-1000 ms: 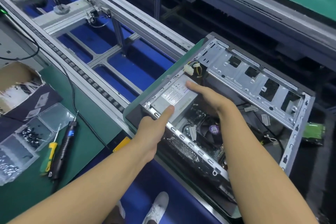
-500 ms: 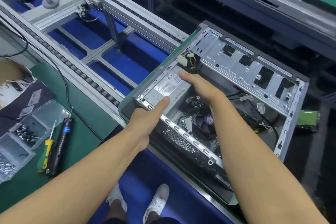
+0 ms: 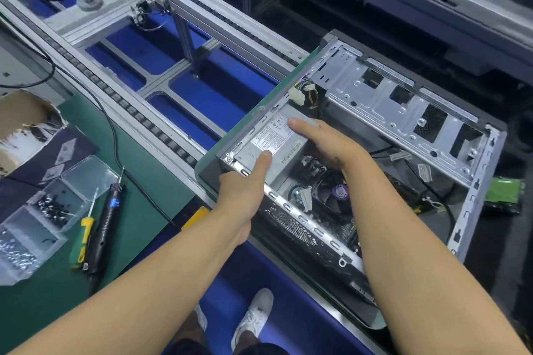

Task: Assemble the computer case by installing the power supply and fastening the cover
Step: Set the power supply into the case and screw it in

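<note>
The open computer case [image 3: 403, 112] lies on its side on a green pallet [image 3: 245, 115]. The grey power supply [image 3: 274, 135], with a white label on top, sits in the case's near-left corner. My left hand [image 3: 245, 184] clamps that corner: the thumb presses on the power supply's top and the fingers go out of sight behind the case's rear panel. My right hand [image 3: 326, 141] holds the power supply from the right, one finger lying along its top and the others down its inner side. A white connector [image 3: 297, 96] with coloured wires sticks out behind it.
A black electric screwdriver [image 3: 106, 219] and a yellow-handled screwdriver [image 3: 83, 236] lie on the green bench at left, beside clear trays of screws [image 3: 49, 207]. Conveyor rails [image 3: 161, 130] run diagonally past the case. A CPU fan [image 3: 339, 192] sits inside. A green drive [image 3: 504, 196] lies right.
Both hands keep the same hold on the power supply. Only the view has shifted a little.
</note>
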A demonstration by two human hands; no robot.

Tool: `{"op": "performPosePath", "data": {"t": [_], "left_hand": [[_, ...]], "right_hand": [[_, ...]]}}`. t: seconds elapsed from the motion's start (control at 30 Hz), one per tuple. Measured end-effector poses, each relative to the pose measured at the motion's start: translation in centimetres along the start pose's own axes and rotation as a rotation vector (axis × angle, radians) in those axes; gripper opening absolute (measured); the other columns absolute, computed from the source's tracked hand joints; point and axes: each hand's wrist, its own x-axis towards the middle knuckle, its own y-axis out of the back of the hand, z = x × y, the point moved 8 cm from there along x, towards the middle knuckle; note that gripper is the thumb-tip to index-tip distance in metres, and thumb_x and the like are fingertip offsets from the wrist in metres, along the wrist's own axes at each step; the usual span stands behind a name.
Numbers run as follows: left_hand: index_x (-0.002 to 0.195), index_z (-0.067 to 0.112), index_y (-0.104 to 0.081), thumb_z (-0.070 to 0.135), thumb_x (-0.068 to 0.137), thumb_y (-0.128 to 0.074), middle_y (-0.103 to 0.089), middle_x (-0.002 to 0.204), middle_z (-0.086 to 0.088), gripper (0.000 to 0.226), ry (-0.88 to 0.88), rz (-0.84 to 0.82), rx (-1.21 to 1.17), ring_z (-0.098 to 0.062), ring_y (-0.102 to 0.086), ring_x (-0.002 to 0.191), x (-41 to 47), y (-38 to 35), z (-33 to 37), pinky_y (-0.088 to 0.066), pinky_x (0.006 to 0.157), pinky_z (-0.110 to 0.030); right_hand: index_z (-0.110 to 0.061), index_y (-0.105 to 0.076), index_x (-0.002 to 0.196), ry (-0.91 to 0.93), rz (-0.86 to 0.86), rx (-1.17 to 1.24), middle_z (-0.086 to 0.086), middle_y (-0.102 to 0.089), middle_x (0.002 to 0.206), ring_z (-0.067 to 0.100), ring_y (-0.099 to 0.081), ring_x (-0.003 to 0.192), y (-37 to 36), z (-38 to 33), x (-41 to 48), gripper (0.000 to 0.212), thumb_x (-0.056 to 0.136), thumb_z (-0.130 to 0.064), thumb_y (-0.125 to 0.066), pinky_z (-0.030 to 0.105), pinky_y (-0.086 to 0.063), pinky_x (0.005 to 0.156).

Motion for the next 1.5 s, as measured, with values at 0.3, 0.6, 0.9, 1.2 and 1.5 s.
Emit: {"op": "performPosePath", "data": {"t": [0.3,0.6,0.9,1.2,1.5], "left_hand": [[0.141,0.011,-0.043,0.044,0.089,-0.071,-0.051,0.114,0.016,0.068,0.009,-0.059,-0.258,-0.005,-0.045,0.116,-0.3,-0.8,0.0,-0.025,0.107,-0.034],[0.149,0.012,-0.025,0.056,0.086,-0.064,-0.039,0.109,0.014,0.086,-0.011,0.031,-0.129,-0.008,-0.031,0.112,0.0,-0.5,-1.0,-0.028,0.093,-0.033],[0.153,0.016,-0.017,0.081,0.064,-0.066,-0.034,0.151,0.0,0.12,-0.004,0.077,-0.001,-0.017,-0.039,0.128,-0.3,0.3,-0.9,-0.035,0.098,-0.036],[0.158,0.026,-0.019,0.084,0.066,-0.058,-0.008,0.166,0.003,0.115,0.079,-0.297,0.049,-0.02,-0.008,0.153,1.1,0.9,-0.6,-0.007,0.124,-0.047],[0.157,0.026,-0.021,0.078,0.063,-0.061,-0.019,0.165,-0.002,0.114,0.023,-0.357,0.13,-0.027,-0.024,0.149,2.5,-0.8,1.4,-0.021,0.12,-0.052]], "right_hand": [[-0.017,-0.066,0.13,0.022,-0.049,0.116,0.008,-0.073,0.127,0.03,-0.065,0.123,-0.1,0.5,0.1,0.058,0.079,-0.043,-0.079,0.052,-0.042,0.116],[-0.032,-0.063,0.137,0.076,-0.092,-0.035,-0.007,-0.07,0.133,0.017,-0.062,0.129,-1.1,-0.6,-0.8,0.066,0.076,-0.05,-0.079,0.05,-0.036,0.12],[-0.028,-0.07,0.127,-0.038,-0.071,0.0,-0.002,-0.073,0.127,0.024,-0.064,0.125,-1.4,0.5,-0.2,0.067,0.074,-0.068,-0.077,0.051,-0.037,0.117],[-0.02,-0.069,0.124,-0.13,-0.057,0.051,0.002,-0.076,0.12,0.022,-0.069,0.115,-1.1,0.5,-0.6,0.059,0.078,-0.055,-0.07,0.047,-0.038,0.118],[-0.01,-0.056,0.143,-0.092,0.096,0.091,0.015,-0.066,0.138,0.038,-0.056,0.134,0.1,0.1,-1.6,0.069,0.089,-0.052,-0.065,0.051,-0.037,0.119]]}}
